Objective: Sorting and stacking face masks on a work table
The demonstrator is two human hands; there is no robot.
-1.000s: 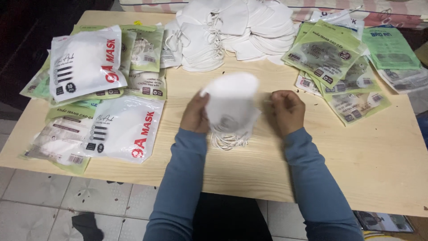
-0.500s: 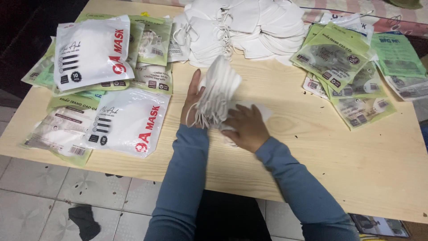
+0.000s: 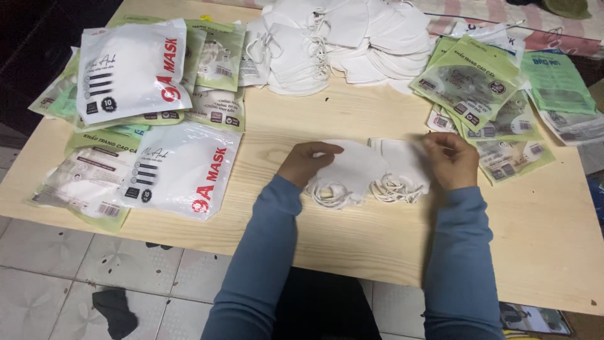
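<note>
2 hands apart, left hand (image 3: 306, 165) and right hand (image 3: 452, 161) each pinching white masks (image 3: 371, 169), bare wooden table (image 3: 352, 233) toward near edge

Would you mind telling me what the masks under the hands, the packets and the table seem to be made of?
Masks: soft matte white fabric, probably non-woven; they fold and drape, with thin elastic-looking loops.
White packets: glossy plastic film; light glints and wrinkles show.
Green packets: likewise shiny film, partly see-through.
Table: pale wood or wood-look laminate; grain lines show, smooth finish, which one is unclear.
</note>
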